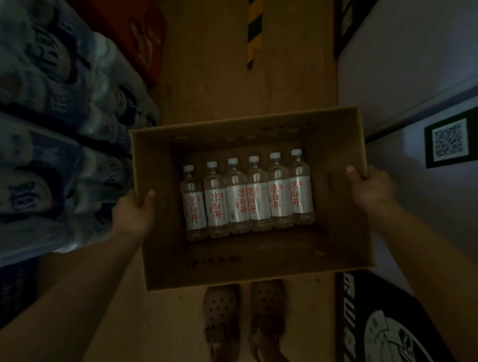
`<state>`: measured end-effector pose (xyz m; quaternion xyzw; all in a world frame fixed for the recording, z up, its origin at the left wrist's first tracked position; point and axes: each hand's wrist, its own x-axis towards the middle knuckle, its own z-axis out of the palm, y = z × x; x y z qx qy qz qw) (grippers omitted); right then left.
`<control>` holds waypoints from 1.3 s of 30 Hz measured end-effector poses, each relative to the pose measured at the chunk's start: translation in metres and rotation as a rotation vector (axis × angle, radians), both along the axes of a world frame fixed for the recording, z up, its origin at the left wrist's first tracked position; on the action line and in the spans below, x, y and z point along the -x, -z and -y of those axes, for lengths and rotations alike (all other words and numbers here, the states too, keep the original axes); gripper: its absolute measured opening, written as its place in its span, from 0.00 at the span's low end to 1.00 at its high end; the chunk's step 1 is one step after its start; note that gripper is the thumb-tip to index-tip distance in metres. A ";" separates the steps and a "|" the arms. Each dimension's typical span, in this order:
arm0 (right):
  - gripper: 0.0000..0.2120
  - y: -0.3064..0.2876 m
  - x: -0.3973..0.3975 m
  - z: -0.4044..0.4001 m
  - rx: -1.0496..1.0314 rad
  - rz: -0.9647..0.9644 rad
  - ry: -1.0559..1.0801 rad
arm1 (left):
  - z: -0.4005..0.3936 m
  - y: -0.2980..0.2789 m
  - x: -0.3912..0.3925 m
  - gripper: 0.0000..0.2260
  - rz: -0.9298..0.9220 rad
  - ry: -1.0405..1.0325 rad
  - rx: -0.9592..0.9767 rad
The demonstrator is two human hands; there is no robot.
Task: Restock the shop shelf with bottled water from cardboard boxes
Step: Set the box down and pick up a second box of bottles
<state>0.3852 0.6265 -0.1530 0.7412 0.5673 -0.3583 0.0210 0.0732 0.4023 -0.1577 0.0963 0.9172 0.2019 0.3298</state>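
Dim light, view straight down. An open cardboard box (254, 271) is held in the air above a wooden floor (210, 81), carried level by both hands at its two short walls.

Left hand (133, 216): forearm comes up from the lower left. Grip closed over the box's left rim, thumb hooked inside the wall, the other fingers hidden behind the outer face. Wrist roughly straight, in line with the forearm.

Right hand (369, 188): forearm comes in from the lower right edge. Grip closed over the right rim, thumb tip showing on the inner side at the top edge, fingers wrapped outside and out of sight. This hand sits farther up the frame than the left, so the box reads as slightly skewed.

Inside the box: six water bottles (248, 194) lying on their sides in one row on the bottom, touching side to side, white caps pointing away from the person. Clear bodies, white labels with red characters. The row occupies the middle of the box floor; bare cardboard shows on either side of it.

Below the box, two feet in brown perforated clogs (242, 312) stand on the floor.

Left of frame: stacked shrink-wrapped bottle packs (48, 130) with dark blue print, blurred. Above them a red carton (130, 20). Top centre: a yellow-and-black hazard strip (255, 28) on the floor. Right: a pale surface bearing a QR code sign (449, 139); lower right, a black carton (407, 339) with white print.
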 end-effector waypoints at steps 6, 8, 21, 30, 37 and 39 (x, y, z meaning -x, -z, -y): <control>0.20 -0.090 0.003 0.004 -0.052 0.026 -0.072 | 0.005 -0.078 0.001 0.18 -0.003 0.035 -0.012; 0.21 -0.130 0.003 0.010 -0.082 0.043 -0.095 | 0.009 -0.114 0.000 0.17 -0.018 0.050 -0.016; 0.17 -0.389 -0.002 0.066 -0.442 0.014 -0.184 | 0.083 -0.361 -0.010 0.16 -0.215 0.104 -0.151; 0.18 -0.523 0.006 0.137 -0.505 0.010 -0.260 | 0.183 -0.499 -0.022 0.16 -0.293 0.046 -0.154; 0.15 -0.598 0.012 0.206 -0.567 -0.005 -0.377 | 0.283 -0.570 -0.029 0.14 -0.317 -0.014 -0.194; 0.17 -0.621 0.014 0.227 -0.581 0.000 -0.407 | 0.311 -0.593 -0.033 0.14 -0.306 -0.037 -0.226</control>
